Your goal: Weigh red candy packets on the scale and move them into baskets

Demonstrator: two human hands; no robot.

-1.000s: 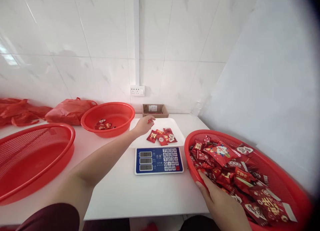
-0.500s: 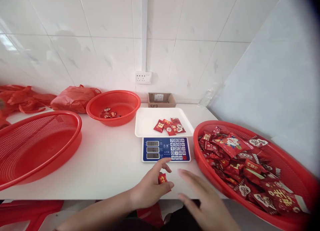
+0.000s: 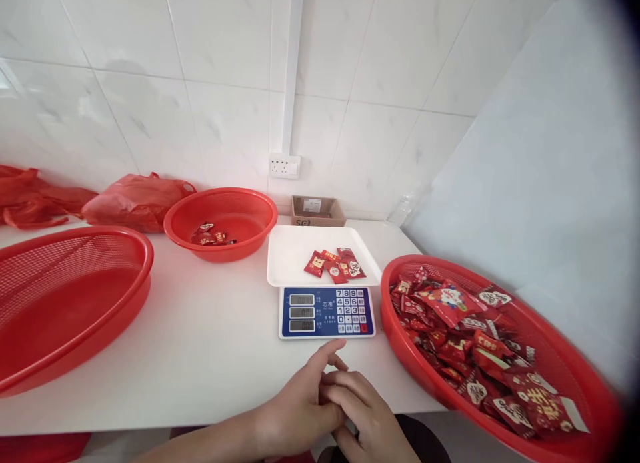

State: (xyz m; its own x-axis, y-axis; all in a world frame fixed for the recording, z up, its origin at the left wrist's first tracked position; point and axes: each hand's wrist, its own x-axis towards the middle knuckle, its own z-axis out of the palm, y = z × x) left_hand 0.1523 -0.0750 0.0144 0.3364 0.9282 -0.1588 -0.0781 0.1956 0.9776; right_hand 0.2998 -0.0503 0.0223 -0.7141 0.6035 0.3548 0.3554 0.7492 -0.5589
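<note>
Red packets lie in a small overlapping cluster on the scale, towards the right of its white pan; I take the scale as reference and list from large to small. Tiled wall: stands beyond the scale. White table: carries the scale. Large red basket: just right of the scale, heaped with more red packets of mixed sizes. Second wide basket: well left of the scale, partly out of view. Round red basket: left of the scale and further back, a few packets on its floor. Red plastic bag: further left of the scale, just beside the round basket. Cardboard box: behind the scale, between pan and wall. My hands: on the near side of the scale, touching each other. Left hand: half open, index finger stretched towards the scale. Right hand: fingers bent, laid against the left. Palms hidden; I cannot tell whether either has hold of anything. Display windows: left part of the scale's front panel, digits too faint to read.
</note>
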